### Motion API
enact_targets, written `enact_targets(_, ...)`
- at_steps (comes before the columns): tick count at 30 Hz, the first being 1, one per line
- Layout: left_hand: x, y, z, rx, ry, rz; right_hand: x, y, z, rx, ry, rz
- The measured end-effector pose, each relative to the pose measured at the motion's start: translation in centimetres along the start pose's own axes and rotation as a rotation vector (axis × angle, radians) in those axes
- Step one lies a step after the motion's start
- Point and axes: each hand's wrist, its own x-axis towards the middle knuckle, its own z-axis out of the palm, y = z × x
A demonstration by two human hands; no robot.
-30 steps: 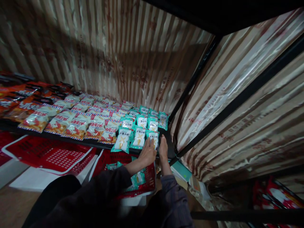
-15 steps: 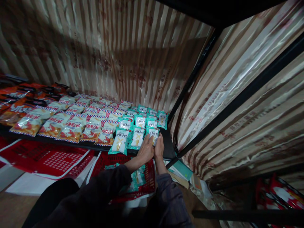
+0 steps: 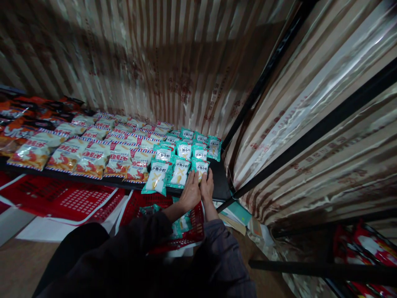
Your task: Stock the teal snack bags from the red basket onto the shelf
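A teal-and-white snack bag (image 3: 200, 165) lies at the front right of the rows on the black shelf (image 3: 219, 179). My left hand (image 3: 190, 193) presses its fingers along the bag's lower left side. On the other side, my right hand (image 3: 206, 188) has its fingers against the lower right edge, so the bag sits between both hands. Its lower end is partly hidden by my fingers. Close by on the left are a matching teal bag (image 3: 179, 172) and another teal bag (image 3: 157, 177) at the shelf's front edge.
White-and-orange snack bags (image 3: 93, 159) and orange bags (image 3: 23, 132) fill the shelf leftward. Below stands a red basket (image 3: 132, 207) holding teal bags, beside another red basket (image 3: 74, 203). A black post (image 3: 263, 78) rises at right, before a striped curtain (image 3: 186, 54).
The view has tilted and shifted slightly. My hands stay at the same bag, with the right fingers now lower along its edge.
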Motion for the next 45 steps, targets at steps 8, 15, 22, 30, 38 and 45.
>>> enact_targets(8, -0.4, -0.1, 0.4, -0.026, 0.018, 0.031, -0.6, -0.2, -0.5, -0.018, -0.005, -0.018)
enact_targets(15, -1.1, 0.3, 0.3, -0.013, 0.005, 0.023, -0.8, 0.2, -0.5, -0.012, -0.005, -0.047)
enact_targets(22, -2.4, 0.5, -0.7, 0.011, -0.024, 0.047, -1.5, -0.5, -1.0, -0.029, 0.008, -0.044)
enact_targets(30, -3.2, 1.1, -0.9, -0.016, -0.029, 0.028, -2.1, -0.7, -1.5, -0.031, 0.038, -0.057)
enact_targets(38, -4.3, 1.9, -1.7, -0.019, -0.035, 0.025, -3.2, -1.3, -2.9, -0.031, 0.09, -0.07)
enact_targets(45, -7.7, 2.3, -2.6, -0.033, -0.068, 0.017, -9.8, -2.0, -3.4, -0.014, 0.104, -0.268)
